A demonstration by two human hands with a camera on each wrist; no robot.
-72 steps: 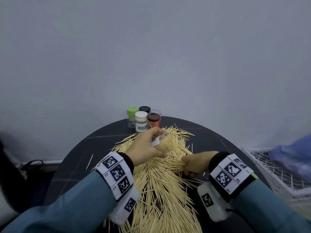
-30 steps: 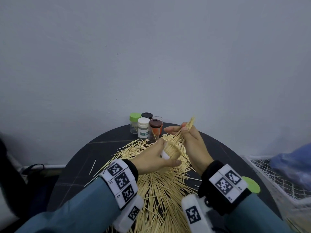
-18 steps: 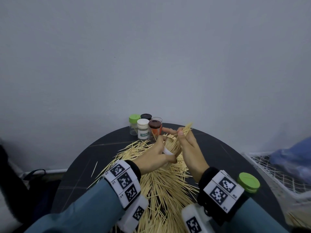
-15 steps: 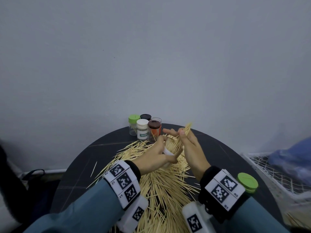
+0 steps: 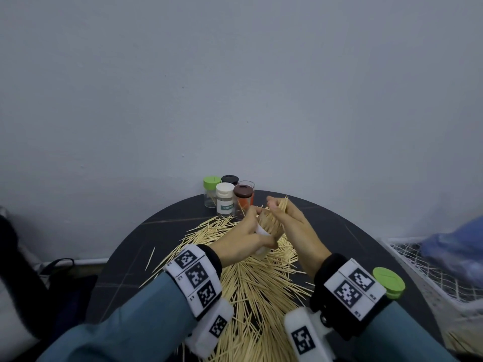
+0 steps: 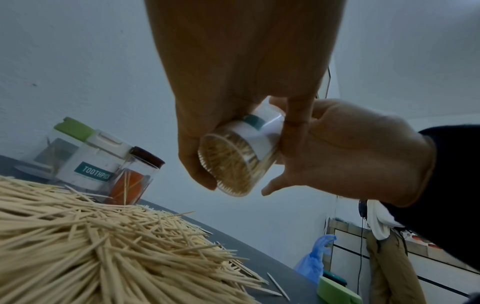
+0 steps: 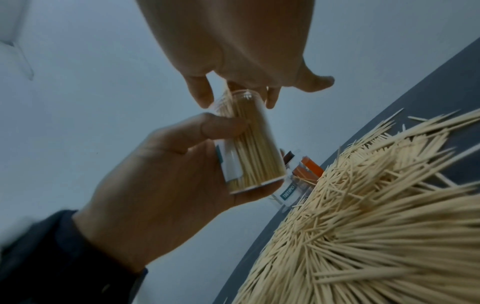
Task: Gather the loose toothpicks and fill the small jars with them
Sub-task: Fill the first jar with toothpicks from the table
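Observation:
My left hand (image 5: 245, 239) grips a small clear jar (image 5: 264, 232) with a white label, tilted and held above the pile. The jar (image 6: 241, 160) is packed with toothpicks (image 7: 249, 148). At its mouth, my right hand (image 5: 290, 223) pinches a small bundle of toothpicks (image 5: 283, 205), whose ends stick up past the fingers. In the right wrist view the right fingertips (image 7: 205, 98) sit at the jar's rim. A big pile of loose toothpicks (image 5: 261, 283) covers the round black table (image 5: 156, 231) under both hands.
Several jars stand at the table's far edge: green-lidded (image 5: 211, 192), white-lidded and labelled TOOTHPICK (image 5: 225, 198), brown-lidded (image 5: 243, 197), black-lidded (image 5: 230, 179), and an open one (image 5: 247, 183). A loose green lid (image 5: 388, 282) lies right. A white wire basket (image 5: 418, 270) stands beside the table.
My right hand lifted a bundle of toothpicks off the pile and brought it down to the mouth of the jar. The left hand has kept hold of the jar, tilting it towards the right hand.

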